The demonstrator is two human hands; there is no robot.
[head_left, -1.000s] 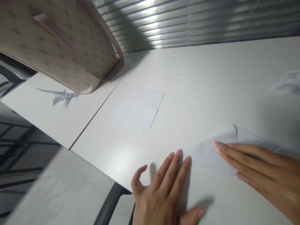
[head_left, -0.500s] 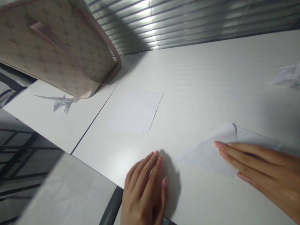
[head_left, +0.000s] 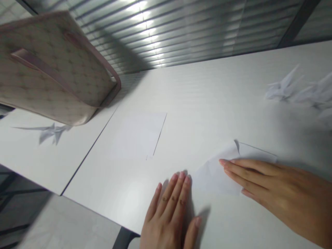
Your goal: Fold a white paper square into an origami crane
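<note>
A partly folded sheet of white paper [head_left: 215, 173] lies on the white table [head_left: 202, 100]. My right hand [head_left: 275, 190] rests flat on its right part, fingers stretched out to the left, hiding some of the paper. At the paper's left tip is my left hand [head_left: 168, 214], palm down on the table near the front edge, fingers out and thumb apart. A second, flat white sheet [head_left: 137, 135] lies farther back, to the left of the folded one.
A quilted bag with pink handles [head_left: 57, 69] stands at the back left. Beside it lies a folded paper figure [head_left: 52, 133]. Several more paper figures [head_left: 282, 88] sit at the back right. Window blinds [head_left: 192, 31] run behind the table.
The view has shifted to the right, bringing more paper figures into sight. My left hand has come nearer the folded paper, and its fingers have spread and flattened. My right hand still lies on the paper.
</note>
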